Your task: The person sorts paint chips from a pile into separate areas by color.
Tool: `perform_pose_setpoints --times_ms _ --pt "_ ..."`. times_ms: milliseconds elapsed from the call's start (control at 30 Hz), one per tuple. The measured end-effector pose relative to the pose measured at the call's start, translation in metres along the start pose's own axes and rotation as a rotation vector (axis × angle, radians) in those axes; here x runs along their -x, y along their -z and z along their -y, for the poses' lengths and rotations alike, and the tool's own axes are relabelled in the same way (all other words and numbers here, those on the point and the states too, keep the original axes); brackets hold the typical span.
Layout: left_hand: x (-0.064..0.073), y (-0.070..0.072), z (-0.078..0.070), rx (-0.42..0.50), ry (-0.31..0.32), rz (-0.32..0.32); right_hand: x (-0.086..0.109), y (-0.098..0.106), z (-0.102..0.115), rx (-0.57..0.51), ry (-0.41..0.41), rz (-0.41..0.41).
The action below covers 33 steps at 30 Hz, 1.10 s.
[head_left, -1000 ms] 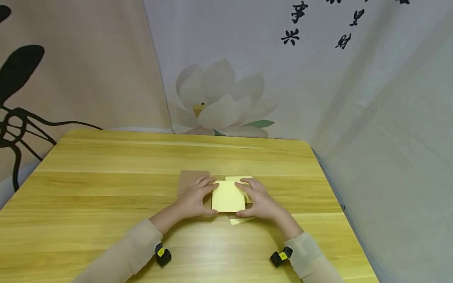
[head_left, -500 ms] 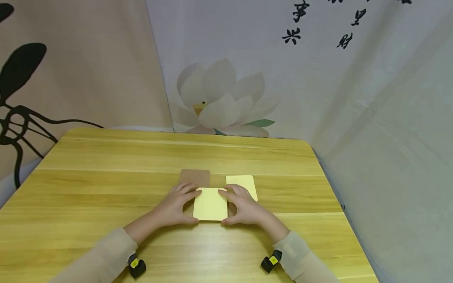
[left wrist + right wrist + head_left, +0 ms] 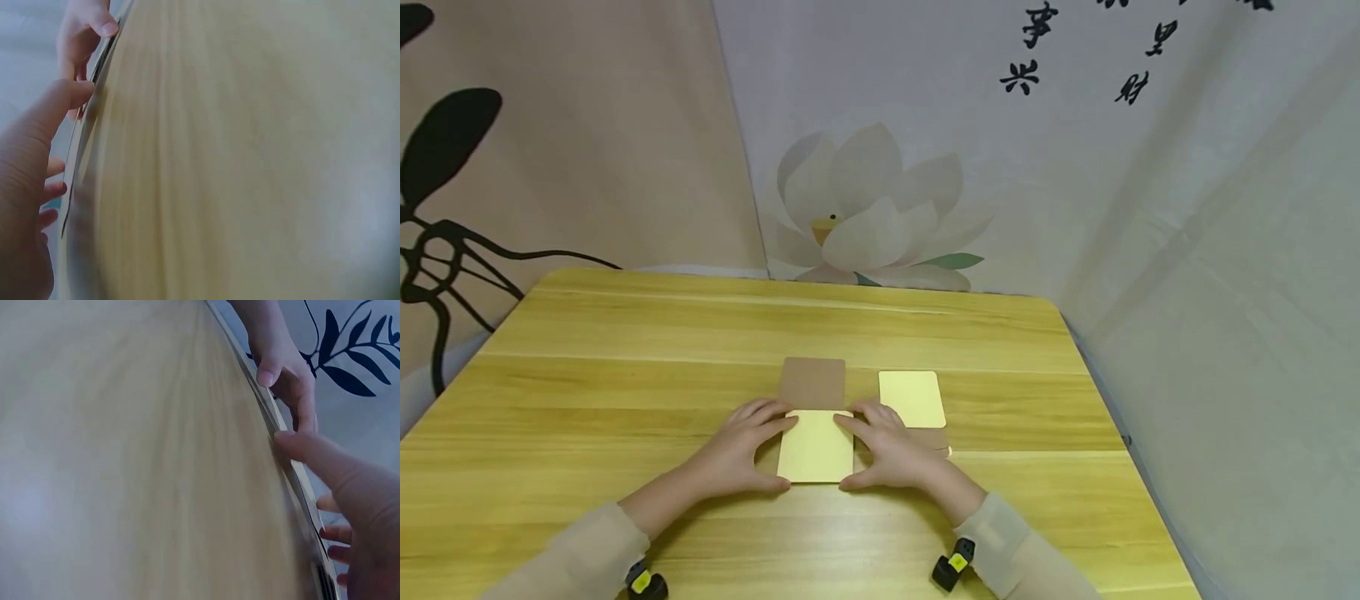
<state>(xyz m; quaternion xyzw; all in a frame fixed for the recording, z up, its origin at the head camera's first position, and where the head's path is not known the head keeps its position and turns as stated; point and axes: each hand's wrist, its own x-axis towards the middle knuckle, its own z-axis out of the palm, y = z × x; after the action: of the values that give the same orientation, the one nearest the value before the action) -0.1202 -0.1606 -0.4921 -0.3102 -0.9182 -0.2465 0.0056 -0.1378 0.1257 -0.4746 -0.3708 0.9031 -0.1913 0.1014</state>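
Card (image 3: pixel 816 447) is between the left hand (image 3: pixel 732 454) and the right hand (image 3: pixel 887 454), each pinching it with thumb and finger, and a brown square (image 3: pixel 812 382) lies just past both hands.

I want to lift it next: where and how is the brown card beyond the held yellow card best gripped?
Probably by its left and right edges near the far corners, one hand from each side. The brown card looks flat on the table, with bare surface beyond those edges; its near edge meets or runs under the yellow card, which the left hand and right hand hold.
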Motion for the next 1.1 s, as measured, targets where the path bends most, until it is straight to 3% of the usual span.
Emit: perform_pose_setpoints --times_ms 567,1100 --pt "0.021 0.005 0.007 0.004 0.019 0.031 -0.005 -0.012 0.020 0.072 0.012 -0.009" --pt "0.023 0.007 0.006 0.002 0.007 0.034 -0.004 -0.013 0.019 0.071 0.014 0.015"
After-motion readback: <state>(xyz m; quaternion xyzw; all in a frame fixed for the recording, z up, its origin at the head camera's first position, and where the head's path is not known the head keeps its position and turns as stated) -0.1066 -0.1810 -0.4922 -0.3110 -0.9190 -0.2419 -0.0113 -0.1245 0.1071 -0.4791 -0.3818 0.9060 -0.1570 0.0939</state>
